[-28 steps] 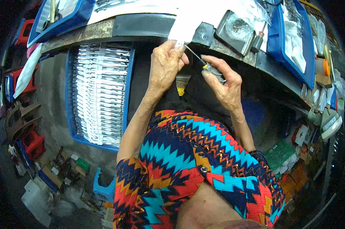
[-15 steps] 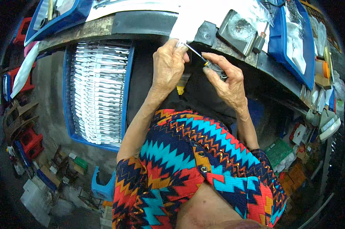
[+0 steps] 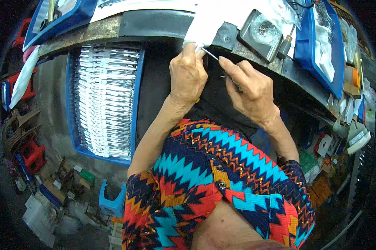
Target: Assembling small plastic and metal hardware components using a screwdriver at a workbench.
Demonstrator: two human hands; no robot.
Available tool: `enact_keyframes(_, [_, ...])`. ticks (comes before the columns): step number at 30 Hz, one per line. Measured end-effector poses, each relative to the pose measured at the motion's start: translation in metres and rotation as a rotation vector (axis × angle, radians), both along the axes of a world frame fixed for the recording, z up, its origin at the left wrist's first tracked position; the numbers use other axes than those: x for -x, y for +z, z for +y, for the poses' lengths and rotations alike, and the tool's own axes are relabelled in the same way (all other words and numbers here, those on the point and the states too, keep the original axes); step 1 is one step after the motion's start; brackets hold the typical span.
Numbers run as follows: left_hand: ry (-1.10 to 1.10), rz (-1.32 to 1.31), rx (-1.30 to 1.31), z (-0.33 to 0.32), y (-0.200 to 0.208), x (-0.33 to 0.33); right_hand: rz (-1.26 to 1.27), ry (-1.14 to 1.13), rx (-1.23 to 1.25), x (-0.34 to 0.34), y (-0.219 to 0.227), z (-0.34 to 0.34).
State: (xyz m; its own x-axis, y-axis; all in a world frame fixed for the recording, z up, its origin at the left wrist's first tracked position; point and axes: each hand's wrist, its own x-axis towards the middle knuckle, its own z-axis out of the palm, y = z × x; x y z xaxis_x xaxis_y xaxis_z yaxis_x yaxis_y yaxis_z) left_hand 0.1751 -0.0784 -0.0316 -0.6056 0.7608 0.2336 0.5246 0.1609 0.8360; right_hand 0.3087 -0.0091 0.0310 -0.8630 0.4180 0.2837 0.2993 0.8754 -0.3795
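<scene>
My right hand [image 3: 251,88] is closed round the handle of a screwdriver, most of which the fingers cover. Its thin metal shaft [image 3: 210,53] slants up and left to the fingertips of my left hand [image 3: 189,75]. At the bench edge those left fingers pinch a small white part [image 3: 199,46], and the screwdriver's tip meets it. Glare from the bright white surface [image 3: 204,26] behind washes out the part's shape.
Left of my arm, a blue crate [image 3: 70,112] holds rows of shiny metal strips. On the bench stand a dark tray [image 3: 251,46] with small pieces in a plastic bag, another screwdriver [image 3: 284,47] and a blue bin [image 3: 301,54]. A blue stool [image 3: 112,202] is on the floor.
My right hand has turned over the screwdriver's handle, so its knuckles now face up and hide the handle. The left hand has rolled slightly, still pinching at the same spot.
</scene>
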Motion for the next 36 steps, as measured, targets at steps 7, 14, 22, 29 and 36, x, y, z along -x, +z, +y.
enact_keyframes(7, [0.005, 0.024, -0.015, 0.001, -0.001, -0.002, -0.066, 0.123, -0.474, 0.002, -0.004, 0.008])
enact_keyframes(14, [-0.004, 0.091, -0.072, 0.003, -0.004, -0.002, -0.123, 0.210, -0.379, 0.001, -0.014, 0.007])
enact_keyframes(22, [-0.026, 0.239, -0.044, 0.006, -0.005, 0.000, -0.127, 0.090, -0.047, 0.006, -0.009, 0.002])
enact_keyframes(29, [0.023, 0.225, -0.084, 0.005, -0.010, -0.001, 0.253, -0.450, 1.619, 0.009, 0.006, -0.003])
enact_keyframes(36, [0.061, 0.199, -0.127, 0.004, -0.012, -0.003, 0.155, -0.209, 0.767, 0.004, -0.011, -0.011])
